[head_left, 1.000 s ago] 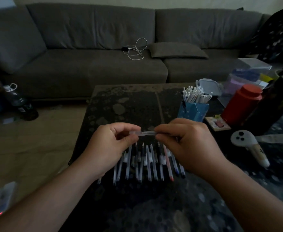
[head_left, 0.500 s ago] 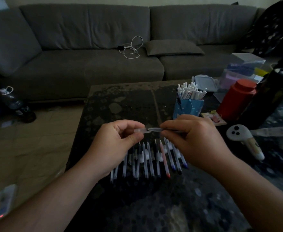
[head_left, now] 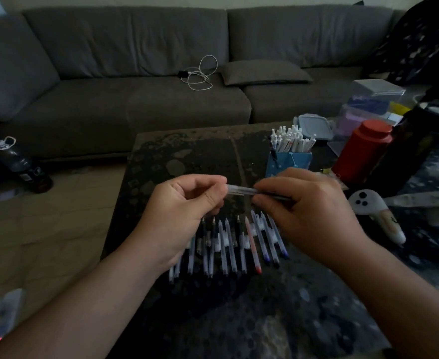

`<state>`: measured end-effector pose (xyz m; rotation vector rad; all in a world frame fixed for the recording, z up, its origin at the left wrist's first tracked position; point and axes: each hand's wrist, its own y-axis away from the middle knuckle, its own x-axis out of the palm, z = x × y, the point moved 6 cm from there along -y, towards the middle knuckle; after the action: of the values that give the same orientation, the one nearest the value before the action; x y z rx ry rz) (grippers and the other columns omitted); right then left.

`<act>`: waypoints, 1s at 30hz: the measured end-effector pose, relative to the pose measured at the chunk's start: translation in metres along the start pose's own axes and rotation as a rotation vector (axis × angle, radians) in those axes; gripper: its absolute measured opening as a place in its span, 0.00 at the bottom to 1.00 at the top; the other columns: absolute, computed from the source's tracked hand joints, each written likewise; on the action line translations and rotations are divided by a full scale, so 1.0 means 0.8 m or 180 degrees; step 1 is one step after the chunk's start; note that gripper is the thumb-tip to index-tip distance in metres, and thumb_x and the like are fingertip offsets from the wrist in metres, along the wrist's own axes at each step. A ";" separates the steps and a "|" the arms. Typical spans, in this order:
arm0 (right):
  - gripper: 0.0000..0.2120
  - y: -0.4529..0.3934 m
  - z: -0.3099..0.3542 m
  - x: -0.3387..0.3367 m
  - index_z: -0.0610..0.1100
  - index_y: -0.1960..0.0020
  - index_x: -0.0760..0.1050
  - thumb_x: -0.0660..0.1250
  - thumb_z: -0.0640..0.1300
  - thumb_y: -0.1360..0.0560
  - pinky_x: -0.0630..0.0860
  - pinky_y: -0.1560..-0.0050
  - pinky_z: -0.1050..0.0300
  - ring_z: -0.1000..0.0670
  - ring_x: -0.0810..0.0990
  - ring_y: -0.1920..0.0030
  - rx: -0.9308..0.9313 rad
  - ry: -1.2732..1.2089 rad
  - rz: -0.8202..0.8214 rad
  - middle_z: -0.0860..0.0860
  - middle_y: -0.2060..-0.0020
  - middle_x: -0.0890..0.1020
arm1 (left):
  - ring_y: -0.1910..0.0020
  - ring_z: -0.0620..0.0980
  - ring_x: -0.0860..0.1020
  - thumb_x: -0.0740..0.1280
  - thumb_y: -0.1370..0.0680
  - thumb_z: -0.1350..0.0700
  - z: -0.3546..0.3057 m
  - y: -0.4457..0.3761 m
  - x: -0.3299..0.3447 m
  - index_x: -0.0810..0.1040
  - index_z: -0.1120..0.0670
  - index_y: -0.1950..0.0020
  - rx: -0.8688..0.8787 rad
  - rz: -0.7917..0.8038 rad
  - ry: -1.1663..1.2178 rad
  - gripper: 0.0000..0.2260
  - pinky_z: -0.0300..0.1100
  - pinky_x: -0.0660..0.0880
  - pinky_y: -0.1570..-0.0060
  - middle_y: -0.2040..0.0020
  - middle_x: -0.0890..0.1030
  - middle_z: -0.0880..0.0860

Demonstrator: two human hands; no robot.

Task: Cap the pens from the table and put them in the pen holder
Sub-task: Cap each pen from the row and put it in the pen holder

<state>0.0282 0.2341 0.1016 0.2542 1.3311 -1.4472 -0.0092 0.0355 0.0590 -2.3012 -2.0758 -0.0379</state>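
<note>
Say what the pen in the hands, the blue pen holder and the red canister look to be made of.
Pen: clear plastic, since the dark core shows through its frosted barrel and cap.
Blue pen holder: probably thin matte card or plastic, going by its flat folded faces.
Red canister: likely smooth plastic or coated metal, with an even, faint sheen; the dim light leaves it open.

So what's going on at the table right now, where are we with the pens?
A person is capping a clear plastic pen held level above the dark speckled table. The right hand grips the barrel, and the left hand pinches the frosted cap end. A row of loose pens, several with bare tips, lies on the table under the hands. The blue pen holder behind the right hand already stands packed with white-capped pens.
</note>
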 end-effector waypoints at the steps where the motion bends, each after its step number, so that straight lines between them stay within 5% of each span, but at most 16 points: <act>1: 0.10 0.000 0.002 -0.004 0.49 0.44 0.86 0.70 0.51 0.21 0.82 0.59 0.52 0.56 0.81 0.58 -0.0053 0.0031 -0.0104 0.55 0.55 0.84 | 0.57 0.46 0.85 0.76 0.29 0.54 0.000 0.000 0.004 0.89 0.50 0.53 -0.0053 -0.0019 0.0128 0.06 0.41 0.80 0.52 0.56 0.88 0.52; 5: 0.10 0.000 0.006 -0.010 0.48 0.45 0.87 0.71 0.51 0.22 0.82 0.63 0.49 0.54 0.82 0.59 -0.0084 0.0108 -0.0374 0.54 0.56 0.84 | 0.60 0.48 0.82 0.74 0.23 0.62 -0.007 -0.002 0.011 0.88 0.51 0.56 -0.0036 -0.0134 0.0169 0.06 0.42 0.79 0.54 0.61 0.85 0.52; 15: 0.11 -0.009 -0.002 -0.001 0.52 0.46 0.87 0.70 0.53 0.25 0.81 0.62 0.47 0.57 0.79 0.59 0.0353 -0.0394 -0.0495 0.59 0.59 0.80 | 0.63 0.41 0.82 0.75 0.23 0.62 -0.038 -0.007 0.013 0.85 0.46 0.56 0.0931 -0.0328 -0.0754 0.10 0.34 0.77 0.59 0.64 0.84 0.46; 20: 0.07 -0.008 -0.018 0.026 0.61 0.46 0.83 0.70 0.54 0.23 0.81 0.56 0.55 0.60 0.79 0.57 0.0875 -0.0627 0.0265 0.61 0.58 0.80 | 0.57 0.42 0.84 0.76 0.23 0.59 -0.034 -0.011 0.009 0.85 0.44 0.53 0.1088 -0.0144 -0.1482 0.08 0.32 0.79 0.57 0.58 0.85 0.43; 25: 0.07 -0.003 -0.036 0.062 0.62 0.44 0.82 0.70 0.52 0.19 0.75 0.56 0.61 0.62 0.79 0.56 0.1095 -0.0450 0.1191 0.61 0.57 0.81 | 0.55 0.33 0.83 0.77 0.24 0.52 -0.021 -0.026 0.022 0.86 0.40 0.50 0.1006 0.0059 -0.2231 0.07 0.28 0.78 0.56 0.57 0.84 0.33; 28: 0.08 -0.021 -0.062 0.044 0.61 0.47 0.80 0.71 0.48 0.20 0.71 0.52 0.65 0.63 0.76 0.53 0.0975 -0.0224 0.0958 0.62 0.54 0.77 | 0.48 0.31 0.83 0.75 0.21 0.57 -0.016 -0.037 0.045 0.82 0.39 0.36 0.0977 0.0144 -0.1749 0.17 0.32 0.79 0.46 0.50 0.86 0.36; 30: 0.09 -0.038 -0.105 0.015 0.62 0.48 0.78 0.71 0.46 0.19 0.73 0.54 0.66 0.64 0.78 0.53 0.1345 -0.0405 0.0360 0.62 0.53 0.78 | 0.44 0.31 0.82 0.73 0.20 0.59 -0.009 -0.042 0.062 0.77 0.39 0.30 0.0916 0.0253 -0.1475 0.22 0.32 0.78 0.43 0.45 0.86 0.37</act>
<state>-0.0409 0.2880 0.0810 0.4958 0.8850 -1.6094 -0.0373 0.0878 0.0688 -2.3666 -1.9876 0.8121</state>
